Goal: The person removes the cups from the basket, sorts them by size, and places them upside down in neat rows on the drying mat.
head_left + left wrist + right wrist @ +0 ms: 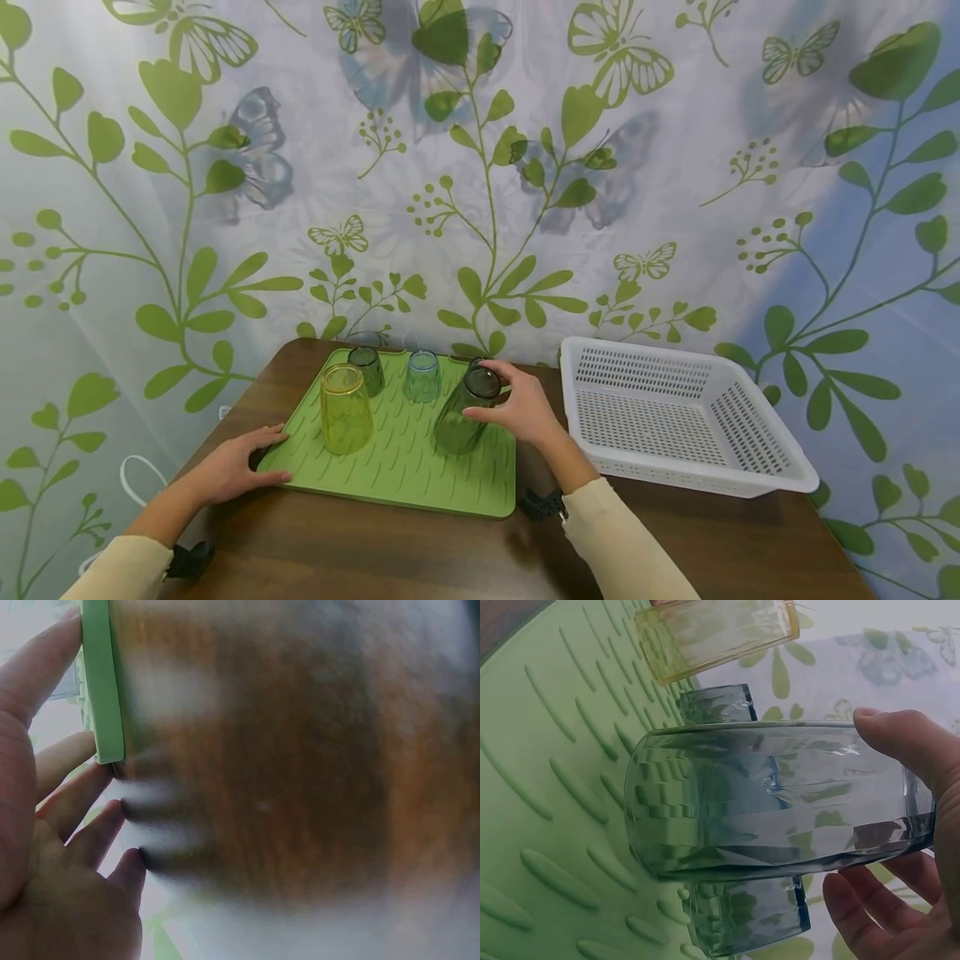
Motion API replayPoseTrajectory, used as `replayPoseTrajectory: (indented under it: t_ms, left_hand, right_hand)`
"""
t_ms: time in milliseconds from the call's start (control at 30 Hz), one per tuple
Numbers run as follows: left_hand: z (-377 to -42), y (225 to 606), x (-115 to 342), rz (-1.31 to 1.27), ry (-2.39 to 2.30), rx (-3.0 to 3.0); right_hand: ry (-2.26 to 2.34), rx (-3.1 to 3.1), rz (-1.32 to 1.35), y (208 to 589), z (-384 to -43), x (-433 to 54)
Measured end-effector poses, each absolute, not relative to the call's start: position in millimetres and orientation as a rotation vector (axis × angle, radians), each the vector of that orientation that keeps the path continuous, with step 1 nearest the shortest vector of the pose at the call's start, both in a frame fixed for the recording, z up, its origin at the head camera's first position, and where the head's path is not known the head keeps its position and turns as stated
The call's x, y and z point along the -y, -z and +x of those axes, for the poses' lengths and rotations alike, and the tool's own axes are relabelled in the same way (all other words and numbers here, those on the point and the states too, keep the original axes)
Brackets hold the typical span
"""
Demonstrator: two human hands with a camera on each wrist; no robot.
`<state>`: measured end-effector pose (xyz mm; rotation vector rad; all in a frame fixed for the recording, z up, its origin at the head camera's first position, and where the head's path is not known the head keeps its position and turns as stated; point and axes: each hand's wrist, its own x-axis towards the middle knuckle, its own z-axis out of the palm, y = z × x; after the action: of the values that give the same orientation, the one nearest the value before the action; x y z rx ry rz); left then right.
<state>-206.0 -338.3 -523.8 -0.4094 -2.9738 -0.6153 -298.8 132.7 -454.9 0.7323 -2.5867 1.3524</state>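
My right hand (517, 404) grips a tall smoky grey-green drinking glass (459, 421) near its upper end, thumb on one side and fingers on the other. The lower end of this glass is at the right part of a green ribbed drying mat (420, 492). A smaller dark glass (750, 919) shows beyond it in the right wrist view, mostly hidden in the head view. My left hand (232, 467) touches the mat's front left corner with fingers extended. On the mat's left stands a tall yellow glass (347, 417), with a short dark glass (367, 371) and a short blue glass (423, 379) behind.
A white perforated plastic basket (615, 462) stands on the brown wooden table (360, 550), right of the mat. A curtain (480, 208) with leaves and butterflies hangs directly behind the table. A white cable (138, 467) loops at the left.
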Motion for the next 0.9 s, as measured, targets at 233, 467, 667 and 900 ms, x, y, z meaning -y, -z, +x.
replayPoseTrajectory:
  t_ms: [233,467,667,900]
  left_hand:
    - [-204,523,337,-0.408,0.624,2.974]
    - [-204,522,336,-0.407,0.629,2.971]
    - [-203,522,336,-0.4,0.636,2.973]
    - [-202,520,333,-0.413,0.643,2.965]
  right_hand:
    - [-1.28,2.613,0.756,454,-298,-127]
    - [-1.23,2.621,0.819,453,-297,-122]
    - [-1.215,2.631,0.85,452,-298,-118]
    - [-1.222,2.631,0.869,451,-300,-114]
